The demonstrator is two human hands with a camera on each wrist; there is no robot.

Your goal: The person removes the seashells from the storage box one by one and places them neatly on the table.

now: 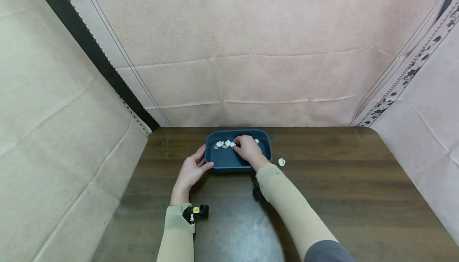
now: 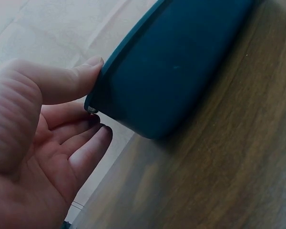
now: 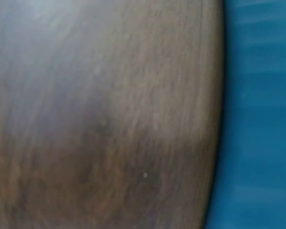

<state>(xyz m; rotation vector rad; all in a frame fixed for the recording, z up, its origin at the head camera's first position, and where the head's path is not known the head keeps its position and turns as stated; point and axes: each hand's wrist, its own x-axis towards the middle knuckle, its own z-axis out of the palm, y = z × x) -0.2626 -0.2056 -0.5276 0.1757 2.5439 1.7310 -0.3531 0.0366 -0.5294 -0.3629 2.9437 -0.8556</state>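
A dark blue rectangular tray (image 1: 238, 169) stands at the table's far edge, with several small white shells (image 1: 220, 144) inside, mostly in a row along its left half. My left hand (image 1: 191, 170) holds the tray's left end. In the left wrist view the thumb (image 2: 78, 78) lies against the rim and the other fingers are bent behind it. Reaching over the near rim, my right hand (image 1: 248, 149) pinches a white shell (image 1: 232, 144) between thumb and forefinger at the row's right end. The right wrist view shows the tray's blue wall (image 3: 260, 114) but no fingers.
One white shell (image 1: 281, 162) lies on the wooden table (image 1: 340, 182) to the right of the tray. Another (image 1: 256, 141) sits in the tray behind the right hand. Pale cloth (image 1: 269, 75) hangs behind the table and along both sides.
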